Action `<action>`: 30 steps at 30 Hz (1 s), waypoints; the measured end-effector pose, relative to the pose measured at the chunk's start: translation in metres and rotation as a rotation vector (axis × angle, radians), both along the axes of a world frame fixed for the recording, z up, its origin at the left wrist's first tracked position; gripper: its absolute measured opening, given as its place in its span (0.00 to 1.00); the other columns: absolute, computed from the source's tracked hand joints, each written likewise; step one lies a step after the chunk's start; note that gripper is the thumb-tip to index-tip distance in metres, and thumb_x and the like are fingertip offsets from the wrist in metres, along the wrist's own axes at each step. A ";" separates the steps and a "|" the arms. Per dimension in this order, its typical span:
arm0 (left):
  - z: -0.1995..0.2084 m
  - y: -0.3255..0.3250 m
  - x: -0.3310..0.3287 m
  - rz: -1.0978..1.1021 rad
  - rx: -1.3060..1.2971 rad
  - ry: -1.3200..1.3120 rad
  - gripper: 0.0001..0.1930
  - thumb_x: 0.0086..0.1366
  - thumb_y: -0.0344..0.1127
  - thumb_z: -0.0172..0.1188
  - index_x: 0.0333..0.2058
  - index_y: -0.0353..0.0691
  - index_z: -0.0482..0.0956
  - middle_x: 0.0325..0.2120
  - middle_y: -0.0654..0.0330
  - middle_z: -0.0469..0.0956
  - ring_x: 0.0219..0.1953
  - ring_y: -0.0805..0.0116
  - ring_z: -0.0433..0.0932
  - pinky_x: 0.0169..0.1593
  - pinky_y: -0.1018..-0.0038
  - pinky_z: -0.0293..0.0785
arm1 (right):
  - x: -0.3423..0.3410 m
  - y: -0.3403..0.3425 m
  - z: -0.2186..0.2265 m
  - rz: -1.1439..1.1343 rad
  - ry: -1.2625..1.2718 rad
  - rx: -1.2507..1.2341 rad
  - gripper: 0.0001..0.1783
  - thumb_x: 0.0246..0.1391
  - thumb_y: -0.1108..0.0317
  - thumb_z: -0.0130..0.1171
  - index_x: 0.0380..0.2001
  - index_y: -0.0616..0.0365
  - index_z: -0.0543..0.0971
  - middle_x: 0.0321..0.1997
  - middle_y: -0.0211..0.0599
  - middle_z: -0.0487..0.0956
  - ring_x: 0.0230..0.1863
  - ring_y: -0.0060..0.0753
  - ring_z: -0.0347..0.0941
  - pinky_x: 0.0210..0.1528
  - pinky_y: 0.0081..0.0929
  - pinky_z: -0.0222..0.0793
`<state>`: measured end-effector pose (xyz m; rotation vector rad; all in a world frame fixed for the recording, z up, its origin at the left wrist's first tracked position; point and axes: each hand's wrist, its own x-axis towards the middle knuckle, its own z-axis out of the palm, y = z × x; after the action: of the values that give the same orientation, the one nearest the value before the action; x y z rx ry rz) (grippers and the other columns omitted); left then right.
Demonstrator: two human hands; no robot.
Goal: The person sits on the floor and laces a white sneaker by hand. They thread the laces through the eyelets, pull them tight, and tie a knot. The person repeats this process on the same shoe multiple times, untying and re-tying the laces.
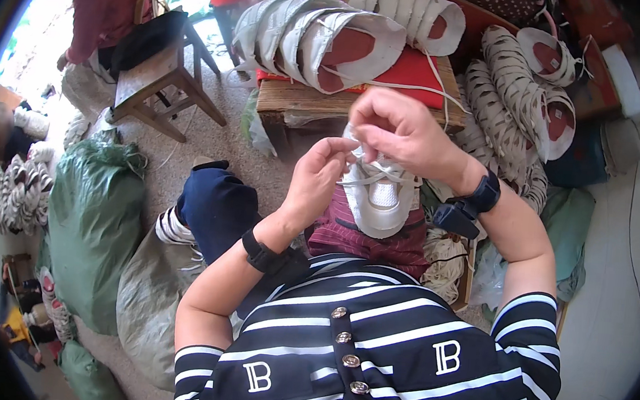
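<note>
A white sneaker point(382, 209) rests on my lap, toe toward me, with a white shoelace point(373, 176) crossing its front. My left hand point(317, 176) is closed in a pinch on the shoelace at the left side of the shoe's opening. Over the top of the shoe, my right hand point(409, 135) is closed too, thumb and fingers pinched on the lace; its fingertips are slightly blurred. The two hands nearly meet, and they hide the upper eyelets and the tongue.
Before me, a wooden bench point(297, 102) carries nested white shoe uppers point(314, 38). More stacked uppers point(512, 102) lie at the right, above a bundle of laces point(444, 266). Green sacks point(96, 227) stand at left, near a wooden chair point(160, 86) and another person point(109, 10).
</note>
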<state>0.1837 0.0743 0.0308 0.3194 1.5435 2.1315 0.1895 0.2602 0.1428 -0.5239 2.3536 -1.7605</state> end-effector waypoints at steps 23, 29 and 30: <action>0.023 0.041 -0.007 0.163 -0.699 1.132 0.08 0.54 0.29 0.68 0.30 0.44 0.77 0.28 0.63 0.74 0.35 0.57 0.72 0.42 0.63 0.67 | 0.071 -0.017 0.000 0.558 -0.021 -0.305 0.02 0.58 0.74 0.61 0.33 0.62 0.78 0.36 0.32 0.75 0.38 0.28 0.73 0.39 0.25 0.69; 0.026 0.034 -0.013 0.157 -0.711 1.167 0.07 0.57 0.26 0.65 0.32 0.40 0.75 0.28 0.59 0.74 0.35 0.55 0.72 0.42 0.63 0.68 | 0.078 -0.007 -0.001 0.583 -0.135 -0.321 0.03 0.57 0.74 0.60 0.34 0.63 0.78 0.35 0.34 0.76 0.38 0.29 0.74 0.40 0.27 0.70; 0.027 0.034 -0.014 0.161 -0.704 1.160 0.06 0.57 0.26 0.64 0.32 0.39 0.75 0.29 0.58 0.74 0.35 0.55 0.72 0.42 0.63 0.69 | 0.079 -0.008 -0.007 0.581 -0.121 -0.329 0.04 0.57 0.73 0.60 0.34 0.63 0.79 0.35 0.34 0.76 0.37 0.29 0.75 0.40 0.27 0.71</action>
<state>0.1699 0.1086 0.0577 1.3346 2.8588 1.2973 0.2689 0.2524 0.1354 -0.9934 1.6032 -1.8130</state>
